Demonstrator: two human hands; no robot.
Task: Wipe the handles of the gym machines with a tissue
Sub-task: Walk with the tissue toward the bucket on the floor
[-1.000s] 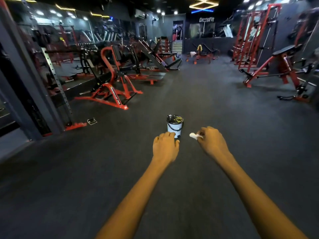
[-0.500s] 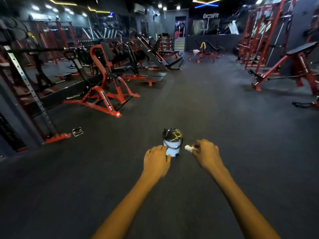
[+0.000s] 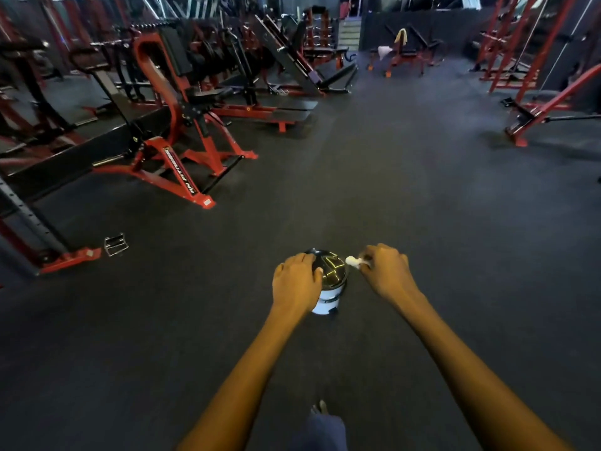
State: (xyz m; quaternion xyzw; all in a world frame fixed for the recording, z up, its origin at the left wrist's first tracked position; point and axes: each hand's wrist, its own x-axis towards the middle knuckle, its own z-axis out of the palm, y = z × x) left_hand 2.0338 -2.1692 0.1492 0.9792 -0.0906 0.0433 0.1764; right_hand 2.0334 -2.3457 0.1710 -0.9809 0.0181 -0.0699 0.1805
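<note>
Two hands over one small bin, near centre of the floor (image 3: 422,206).

Item 1: bin (image 3: 328,299), white body, shiny dark lid (image 3: 331,267), standing upright on the floor between the forearms. Placed in open floor, well apart from the machines.

Item 2: left hand (image 3: 296,283), fingers laid over the left part of the lid, thumb tip on its top. Whether it presses or only rests, I cannot tell. Judged purpose: to work or steady the lid so the bin can take waste.

Item 3: right hand (image 3: 387,271), fingers curled, pinching a small crumpled white tissue (image 3: 353,262). The tissue pokes out leftward, just at the right edge of the lid, not yet inside the bin. Held there, most likely, for dropping in; this reads as disposal of a used tissue.

Item 4: red gym machine (image 3: 182,141), far left, with black pads. More red frames (image 3: 536,102) stand far right. No handle within reach of either hand.

Item 5: metal pedal-like piece (image 3: 116,244) lying on the floor, left.
</note>
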